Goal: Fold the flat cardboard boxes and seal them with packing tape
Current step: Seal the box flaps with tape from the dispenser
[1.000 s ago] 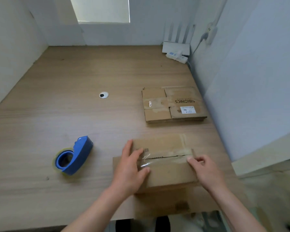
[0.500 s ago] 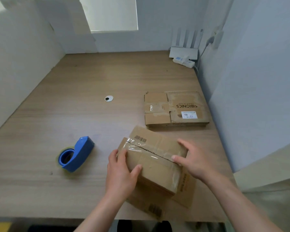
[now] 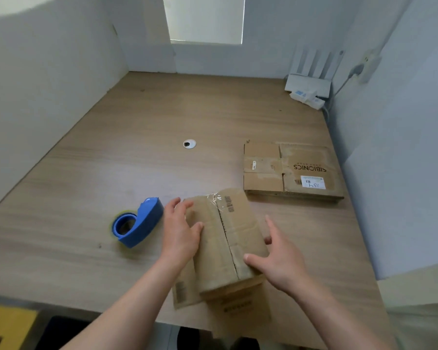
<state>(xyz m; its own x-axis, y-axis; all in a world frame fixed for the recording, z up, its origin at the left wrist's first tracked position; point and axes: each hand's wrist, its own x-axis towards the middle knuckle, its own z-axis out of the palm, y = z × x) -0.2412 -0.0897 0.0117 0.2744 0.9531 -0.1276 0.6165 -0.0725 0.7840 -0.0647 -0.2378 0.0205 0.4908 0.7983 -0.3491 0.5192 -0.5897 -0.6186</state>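
A small folded cardboard box [image 3: 228, 238] stands near the table's front edge, its top seam running away from me, with clear tape over the far end of the seam. My left hand [image 3: 180, 233] rests against the box's left side, thumb on the top face. My right hand [image 3: 276, 263] presses the right side, thumb on the near top corner, fingers fairly straight. Flat cardboard [image 3: 185, 291] lies under the box. A blue tape dispenser [image 3: 137, 223] sits on the table just left of my left hand.
A stack of flattened boxes [image 3: 288, 170] lies at the right, beyond the folded box. A cable grommet [image 3: 189, 144] is set in the wooden table [image 3: 111, 160]. A white router [image 3: 309, 84] and power strip occupy the far right corner. White walls enclose three sides.
The box has been turned about a quarter turn, so its seam now points away from me instead of across. Both hands shifted to its left and right sides. The dispenser stayed put.
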